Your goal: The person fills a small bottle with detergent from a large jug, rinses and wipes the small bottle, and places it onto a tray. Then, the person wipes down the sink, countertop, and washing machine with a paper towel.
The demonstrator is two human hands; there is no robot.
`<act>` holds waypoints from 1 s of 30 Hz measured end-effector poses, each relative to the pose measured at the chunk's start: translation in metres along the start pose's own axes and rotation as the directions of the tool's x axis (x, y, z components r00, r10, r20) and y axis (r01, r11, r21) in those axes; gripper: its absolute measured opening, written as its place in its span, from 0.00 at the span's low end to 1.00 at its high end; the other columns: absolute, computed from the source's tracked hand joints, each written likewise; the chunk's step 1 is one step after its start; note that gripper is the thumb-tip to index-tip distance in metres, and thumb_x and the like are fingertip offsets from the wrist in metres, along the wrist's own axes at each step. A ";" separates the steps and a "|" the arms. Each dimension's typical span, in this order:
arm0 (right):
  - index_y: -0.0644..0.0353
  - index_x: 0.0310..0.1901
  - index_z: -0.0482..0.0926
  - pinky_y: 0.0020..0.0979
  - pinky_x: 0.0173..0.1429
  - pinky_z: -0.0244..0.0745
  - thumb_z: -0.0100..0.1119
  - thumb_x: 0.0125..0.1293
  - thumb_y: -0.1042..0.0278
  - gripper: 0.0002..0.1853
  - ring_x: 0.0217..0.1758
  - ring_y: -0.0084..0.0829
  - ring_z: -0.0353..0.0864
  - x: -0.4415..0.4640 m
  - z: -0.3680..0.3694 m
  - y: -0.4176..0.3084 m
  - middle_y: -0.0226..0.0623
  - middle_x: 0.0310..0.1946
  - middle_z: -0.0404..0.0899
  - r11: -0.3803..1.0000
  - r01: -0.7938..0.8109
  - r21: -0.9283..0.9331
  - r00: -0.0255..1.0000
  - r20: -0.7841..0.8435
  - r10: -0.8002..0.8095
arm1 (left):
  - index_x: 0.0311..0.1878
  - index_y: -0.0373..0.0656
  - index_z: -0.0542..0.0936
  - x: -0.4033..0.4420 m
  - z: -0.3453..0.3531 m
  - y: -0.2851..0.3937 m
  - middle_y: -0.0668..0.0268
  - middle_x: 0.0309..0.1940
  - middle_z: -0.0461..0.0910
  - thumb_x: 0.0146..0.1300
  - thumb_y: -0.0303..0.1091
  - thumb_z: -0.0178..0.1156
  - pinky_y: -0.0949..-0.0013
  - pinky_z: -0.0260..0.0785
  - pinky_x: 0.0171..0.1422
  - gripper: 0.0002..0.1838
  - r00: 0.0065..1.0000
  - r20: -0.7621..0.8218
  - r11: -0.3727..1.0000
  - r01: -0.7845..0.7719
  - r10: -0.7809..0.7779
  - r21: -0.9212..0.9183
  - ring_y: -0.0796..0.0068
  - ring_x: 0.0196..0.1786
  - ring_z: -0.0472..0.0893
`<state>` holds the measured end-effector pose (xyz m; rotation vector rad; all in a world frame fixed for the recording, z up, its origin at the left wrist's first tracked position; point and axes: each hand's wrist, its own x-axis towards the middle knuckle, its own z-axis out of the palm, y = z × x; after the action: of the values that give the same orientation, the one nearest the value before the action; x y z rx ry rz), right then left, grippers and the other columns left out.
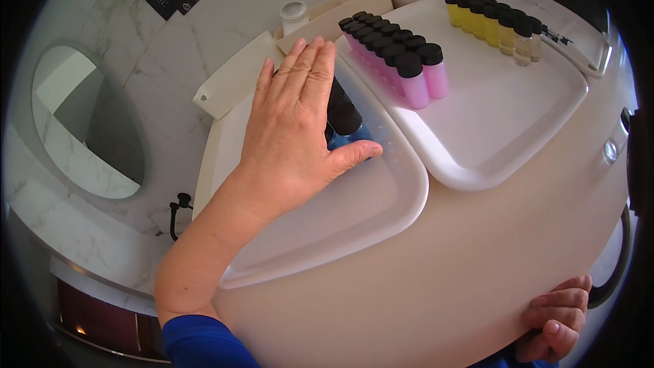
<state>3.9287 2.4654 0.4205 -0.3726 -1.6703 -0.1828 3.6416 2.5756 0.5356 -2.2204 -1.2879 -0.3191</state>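
Observation:
My left hand [293,112] is open, palm down, with the thumb stretched to the side. It hovers over or rests on several black-capped bottles of blue liquid [346,120], and hides most of them. I cannot tell whether the palm touches the caps. These bottles are in the left white tray [381,215]. Near the table's edge at lower right, my right hand [558,319] has its fingers curled in. Whether anything is inside them is hidden.
The right white tray [470,163] bears rows of black-capped pink bottles [413,86] and a line of yellow bottles [490,27], some nearly colourless. Behind stand a clear cup [294,17] and a cream box [235,75]. A glass item [611,150] lies at right.

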 end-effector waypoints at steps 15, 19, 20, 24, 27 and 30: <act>0.65 0.44 0.69 0.25 0.19 0.67 0.47 0.69 0.69 0.09 0.21 0.28 0.75 0.002 -0.002 -0.001 0.38 0.21 0.77 1.000 -0.017 -0.002 1.000 0.020 0.017 | 0.71 0.38 0.49 -0.010 -0.019 -0.012 0.47 0.68 0.55 0.31 0.58 0.76 0.52 0.40 0.75 0.67 0.997 0.010 0.996 0.079 -0.078 -0.049 0.51 0.72 0.53; 0.65 0.44 0.70 0.25 0.20 0.67 0.47 0.69 0.69 0.09 0.20 0.28 0.75 0.001 0.000 -0.001 0.38 0.21 0.77 1.000 -0.002 0.003 1.000 -0.003 0.002 | 0.70 0.31 0.45 -0.022 -0.022 -0.013 0.47 0.69 0.52 0.34 0.62 0.73 0.49 0.37 0.75 0.69 0.979 0.090 0.983 0.183 -0.182 -0.007 0.53 0.74 0.48; 0.65 0.44 0.70 0.25 0.20 0.67 0.47 0.69 0.69 0.09 0.20 0.28 0.75 0.002 0.000 -0.001 0.38 0.21 0.77 1.000 0.003 0.005 1.000 -0.003 -0.003 | 0.70 0.31 0.44 -0.023 -0.018 -0.014 0.47 0.69 0.51 0.34 0.63 0.73 0.49 0.36 0.75 0.69 0.982 0.075 0.984 0.177 -0.175 -0.011 0.53 0.74 0.47; 0.66 0.44 0.70 0.25 0.20 0.67 0.47 0.69 0.69 0.09 0.19 0.28 0.75 0.003 0.000 0.000 0.38 0.21 0.77 1.000 0.004 0.002 1.000 -0.009 -0.004 | 0.70 0.31 0.43 -0.019 -0.004 -0.016 0.47 0.70 0.49 0.34 0.65 0.72 0.50 0.34 0.75 0.70 0.987 0.033 0.987 0.160 -0.160 0.019 0.53 0.75 0.45; 0.66 0.43 0.70 0.25 0.19 0.67 0.47 0.69 0.69 0.09 0.19 0.29 0.74 0.002 0.001 0.000 0.39 0.21 0.77 1.000 0.002 0.008 1.000 -0.016 -0.001 | 0.70 0.31 0.43 -0.018 -0.004 -0.016 0.47 0.70 0.50 0.34 0.65 0.72 0.50 0.33 0.76 0.70 0.992 0.037 0.992 0.124 -0.125 0.020 0.53 0.75 0.45; 0.66 0.43 0.70 0.25 0.19 0.67 0.48 0.68 0.69 0.09 0.19 0.29 0.74 0.002 0.002 0.000 0.39 0.21 0.77 1.000 0.003 0.014 0.999 -0.033 -0.003 | 0.71 0.32 0.43 -0.018 -0.009 -0.016 0.47 0.70 0.50 0.34 0.63 0.73 0.50 0.33 0.76 0.70 0.992 0.041 0.993 0.116 -0.115 -0.010 0.53 0.75 0.45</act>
<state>3.9270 2.4660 0.4220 -0.3550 -1.6393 -0.1786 3.6188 2.5634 0.5403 -2.1766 -1.4431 -0.3281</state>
